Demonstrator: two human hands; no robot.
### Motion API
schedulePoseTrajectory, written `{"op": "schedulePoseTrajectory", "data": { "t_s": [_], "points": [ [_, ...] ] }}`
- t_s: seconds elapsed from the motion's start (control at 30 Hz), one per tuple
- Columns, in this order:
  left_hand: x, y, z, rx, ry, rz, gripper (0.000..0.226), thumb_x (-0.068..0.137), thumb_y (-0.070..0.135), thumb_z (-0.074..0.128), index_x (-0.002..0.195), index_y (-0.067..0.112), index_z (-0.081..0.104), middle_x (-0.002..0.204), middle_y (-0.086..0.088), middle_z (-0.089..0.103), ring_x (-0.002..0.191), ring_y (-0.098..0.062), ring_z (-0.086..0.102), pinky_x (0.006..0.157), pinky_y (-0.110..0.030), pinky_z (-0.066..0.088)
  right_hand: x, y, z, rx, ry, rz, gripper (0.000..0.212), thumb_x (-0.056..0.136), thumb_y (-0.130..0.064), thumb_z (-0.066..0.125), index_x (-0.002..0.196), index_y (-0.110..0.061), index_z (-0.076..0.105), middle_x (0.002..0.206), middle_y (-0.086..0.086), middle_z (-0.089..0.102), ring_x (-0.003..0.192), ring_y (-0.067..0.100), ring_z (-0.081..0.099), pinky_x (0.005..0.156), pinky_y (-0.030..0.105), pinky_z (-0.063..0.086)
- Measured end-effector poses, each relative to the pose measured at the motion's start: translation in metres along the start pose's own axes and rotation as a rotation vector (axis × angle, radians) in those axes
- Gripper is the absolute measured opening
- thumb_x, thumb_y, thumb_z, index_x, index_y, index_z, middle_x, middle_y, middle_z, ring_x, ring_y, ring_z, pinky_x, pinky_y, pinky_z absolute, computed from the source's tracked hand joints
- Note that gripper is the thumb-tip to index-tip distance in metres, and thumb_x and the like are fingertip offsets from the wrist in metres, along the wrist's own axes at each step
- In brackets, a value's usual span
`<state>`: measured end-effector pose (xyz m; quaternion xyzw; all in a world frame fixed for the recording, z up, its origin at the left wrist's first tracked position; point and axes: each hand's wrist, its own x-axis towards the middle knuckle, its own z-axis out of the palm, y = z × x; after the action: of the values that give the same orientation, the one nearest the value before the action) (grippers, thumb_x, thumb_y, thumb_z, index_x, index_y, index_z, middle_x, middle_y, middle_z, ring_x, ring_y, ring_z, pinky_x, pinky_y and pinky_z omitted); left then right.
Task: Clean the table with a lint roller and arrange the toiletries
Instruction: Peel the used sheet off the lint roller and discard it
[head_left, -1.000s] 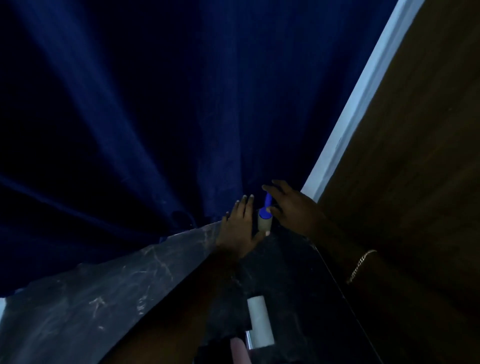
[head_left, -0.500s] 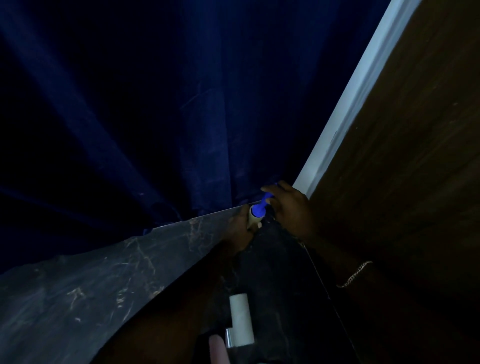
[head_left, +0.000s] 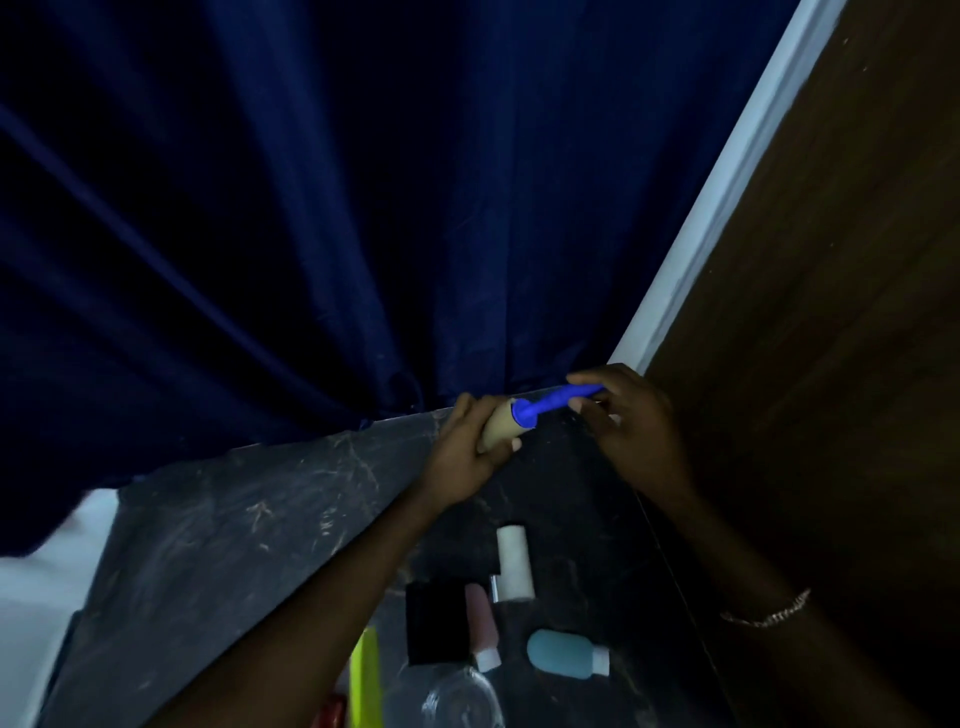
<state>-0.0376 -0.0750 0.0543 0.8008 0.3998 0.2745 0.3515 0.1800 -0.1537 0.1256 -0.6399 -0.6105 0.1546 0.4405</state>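
The lint roller (head_left: 530, 415) is held at the far edge of the dark marbled bench (head_left: 208, 545), toward 1 o'clock in the view. It sits right where the stone meets the hanging navy curtain (head_left: 363, 208). It lies nearly level, with its tan roll end toward 8 o'clock and its blue handle toward 2 o'clock. Whether the roll touches the stone cannot be told.

The left grip (head_left: 467, 452) is clenched around the tan roll, with fingers and thumb wrapped over it. The right grip (head_left: 634, 431) pinches the far tip of the blue handle between fingers and thumb. A thin bracelet (head_left: 769, 616) hangs on that wrist.

The toiletries lie loose on the bench at 6 o'clock from the roller, between the two forearms. They are a white tube (head_left: 514, 564), a pink tube (head_left: 480, 629) just beside it, and a teal bottle (head_left: 563, 652) on its side with a white cap. A flat black square (head_left: 436, 623) lies at 9 o'clock of the pink tube. A yellow-green strip (head_left: 363, 675) and a clear glass piece (head_left: 460, 701) show at the bottom edge, too dim to identify.

A brown wooden panel (head_left: 831, 312) with pale trim (head_left: 717, 208) stands at 3 o'clock.
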Motion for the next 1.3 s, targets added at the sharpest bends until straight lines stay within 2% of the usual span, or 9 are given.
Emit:
{"op": "schedulePoseTrajectory", "data": {
  "t_s": [0.13,0.23,0.33,0.47,0.6,0.7,0.87,0.97,1.3],
  "points": [
    [-0.051,0.023,-0.036,0.015,0.03,-0.01,0.052,0.088,0.022,0.079,0.137,0.024,0.061,0.115,0.003,0.048,0.104,-0.011,0.056,0.096,-0.017,0.044,-0.032,-0.034,-0.004,0.076,-0.028,-0.039,0.028,0.086,-0.019,0.07,0.11,-0.033,0.066,0.108,-0.018,0.063,0.098,-0.001,0.065,0.082,0.007,0.048],
    [-0.085,0.033,-0.059,0.11,0.067,-0.026,0.051,0.086,0.018,0.08,0.134,0.02,0.063,0.118,0.0,0.052,0.107,-0.017,0.057,0.098,-0.029,0.047,-0.053,-0.059,-0.002,0.045,-0.078,-0.082,0.035,0.084,-0.015,0.074,0.116,-0.026,0.066,0.114,-0.011,0.059,0.105,0.0,0.061,0.088,0.007,0.047],
    [-0.117,0.041,-0.079,0.286,0.08,-0.064,0.048,0.087,0.019,0.077,0.133,0.019,0.062,0.124,-0.003,0.056,0.109,-0.025,0.056,0.096,-0.042,0.049,-0.067,-0.086,-0.001,-0.29,-0.156,-0.151,0.056,0.082,-0.032,0.074,0.134,-0.023,0.055,0.134,-0.003,0.05,0.125,0.014,0.049,0.107,0.029,0.043],
    [-0.152,0.056,-0.095,0.453,0.089,-0.058,0.044,0.09,0.023,0.072,0.131,0.026,0.058,0.126,0.003,0.056,0.109,-0.02,0.047,0.093,-0.038,0.049,-0.076,-0.133,0.019,-0.733,-0.315,-0.148,0.08,0.078,-0.048,0.067,0.147,-0.027,0.032,0.139,0.0,0.047,0.125,0.024,0.048,0.103,0.045,0.04],
    [-0.179,0.075,-0.11,0.532,0.111,-0.032,0.044,0.09,0.026,0.069,0.13,0.029,0.052,0.124,0.006,0.051,0.11,-0.018,0.043,0.089,-0.035,0.05,-0.08,-0.169,0.053,-0.767,-0.551,-0.025,0.045,0.08,-0.042,0.065,0.121,-0.025,0.055,0.114,0.004,0.066,0.101,0.029,0.065,0.082,0.038,0.046],
    [-0.193,0.085,-0.124,0.667,0.127,-0.038,0.048,0.085,0.03,0.071,0.126,0.029,0.047,0.122,0.005,0.048,0.109,-0.02,0.045,0.082,-0.039,0.051,-0.084,-0.187,0.071,-0.806,-0.545,-0.095,0.024,0.08,-0.036,0.064,0.1,-0.022,0.064,0.097,0.005,0.069,0.086,0.029,0.067,0.066,0.033,0.039],
    [-0.208,0.094,-0.143,0.882,0.183,-0.173,0.042,0.079,0.028,0.079,0.114,0.02,0.059,0.115,0.001,0.058,0.106,-0.026,0.054,0.078,-0.046,0.052,-0.093,-0.217,0.101,-0.802,-0.5,-0.283,0.014,0.07,-0.031,0.061,0.081,-0.023,0.062,0.078,0.004,0.067,0.066,0.029,0.065,0.057,0.032,0.034],
    [-0.219,0.094,-0.155,0.918,0.205,-0.212,0.039,0.074,0.026,0.083,0.107,0.018,0.064,0.105,0.0,0.065,0.1,-0.027,0.058,0.075,-0.048,0.053,-0.098,-0.23,0.113,-0.791,-0.475,-0.323,0.011,0.067,-0.029,0.061,0.076,-0.023,0.059,0.072,0.004,0.065,0.054,0.025,0.049,0.055,0.03,0.031],
    [-0.268,0.068,-0.196,0.923,0.264,-0.286,0.036,0.083,0.035,0.076,0.113,0.021,0.063,0.107,0.002,0.069,0.101,-0.026,0.059,0.079,-0.046,0.052,-0.118,-0.241,0.139,-0.769,-0.522,-0.315,0.01,0.076,-0.033,0.054,0.076,-0.025,0.048,0.086,0.007,0.067,0.078,0.034,0.067,0.061,0.032,0.033]
  ]
}}
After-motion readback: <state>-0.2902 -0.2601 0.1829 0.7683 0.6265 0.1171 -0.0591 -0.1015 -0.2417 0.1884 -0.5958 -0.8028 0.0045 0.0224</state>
